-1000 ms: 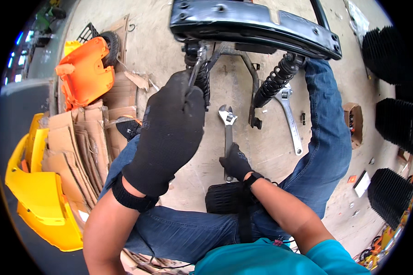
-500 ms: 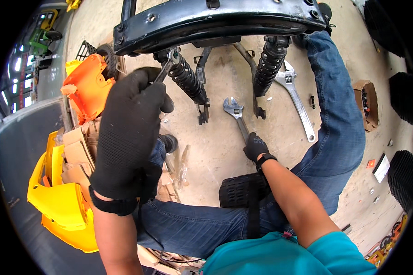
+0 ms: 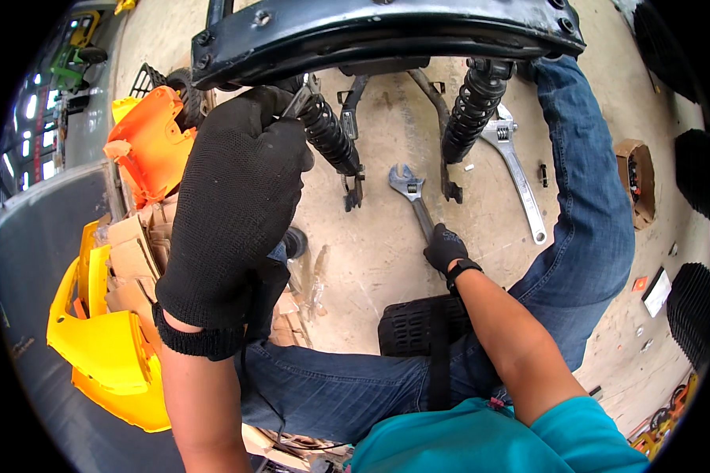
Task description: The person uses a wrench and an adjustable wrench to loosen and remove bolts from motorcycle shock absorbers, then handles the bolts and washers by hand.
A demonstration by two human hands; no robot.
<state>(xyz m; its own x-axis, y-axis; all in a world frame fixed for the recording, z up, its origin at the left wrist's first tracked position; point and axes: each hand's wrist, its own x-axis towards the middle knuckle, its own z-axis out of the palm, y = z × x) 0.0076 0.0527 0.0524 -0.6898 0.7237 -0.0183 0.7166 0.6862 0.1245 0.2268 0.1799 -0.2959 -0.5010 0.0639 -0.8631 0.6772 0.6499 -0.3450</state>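
Note:
My gloved left hand point(image 3: 233, 205) is raised at the left, closed around a small metal wrench point(image 3: 300, 101). The wrench's end meets the top of the left black coil-spring shock absorber point(image 3: 329, 132), just under the black metal frame point(image 3: 386, 39); the fitting there is partly hidden by the glove. Low and near the floor, my gloved right hand point(image 3: 445, 249) grips the handle of an adjustable wrench point(image 3: 421, 211), whose open jaws point away from me between the two shock absorbers. On the right hangs the second shock absorber point(image 3: 472, 114).
A bigger adjustable wrench point(image 3: 522, 181) lies on the floor beside my right leg point(image 3: 592, 189), near a small dark bolt point(image 3: 544, 175). Orange point(image 3: 151, 146) and yellow plastic panels point(image 3: 110, 355) and flattened cardboard point(image 3: 130, 244) are at the left. An open carton point(image 3: 643, 185) stands at the right.
My left hand has turned and shifted slightly right and up, so more of the wrench is covered. The frame and shock absorbers appear slightly further right. My right hand keeps its grip.

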